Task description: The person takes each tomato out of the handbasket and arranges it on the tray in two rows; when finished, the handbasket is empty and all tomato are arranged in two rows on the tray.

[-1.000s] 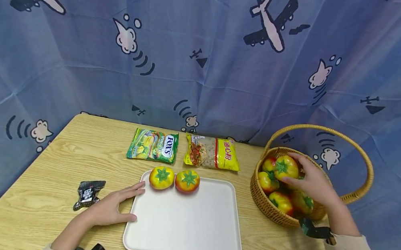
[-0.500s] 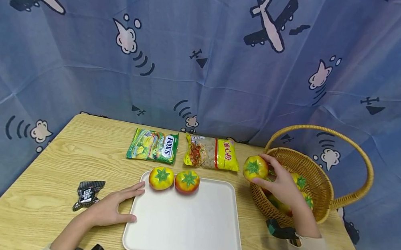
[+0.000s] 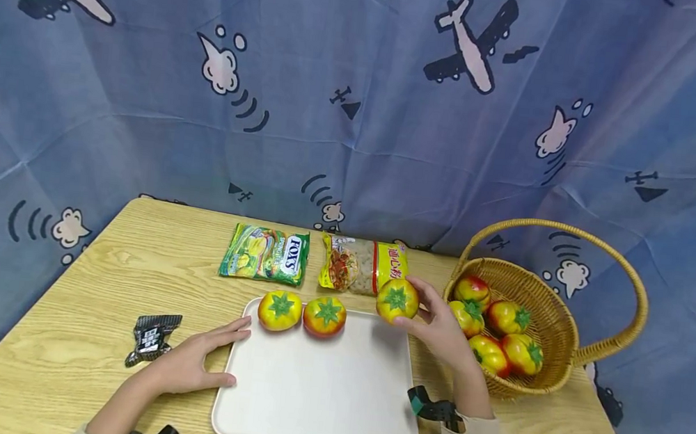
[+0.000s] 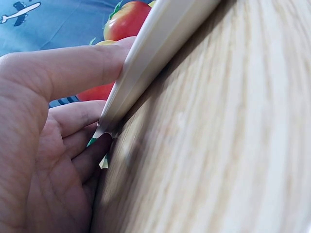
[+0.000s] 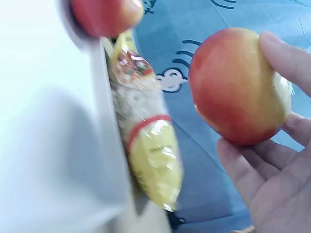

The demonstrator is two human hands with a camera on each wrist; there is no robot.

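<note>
My right hand grips a red-and-yellow fruit with a green star-shaped top. It holds the fruit above the white tray's back right corner. Thumb and fingertips clasp the fruit's sides in the right wrist view, where its smooth red underside shows. Two similar fruits, one yellower and one redder, sit side by side along the back edge of the tray. At the tray's left side lies my left hand, fingers extended. In the left wrist view its thumb touches the rim.
A wicker basket with a tall handle stands at the right and holds several more fruits. Behind the tray lie a green Fox's candy bag and a yellow pasta bag. A small black wrapped packet rests left of the tray.
My right hand has lifted the fruit out of the basket and carried it left, past the basket's rim, to over the tray's back right corner. My left hand has stayed put.
</note>
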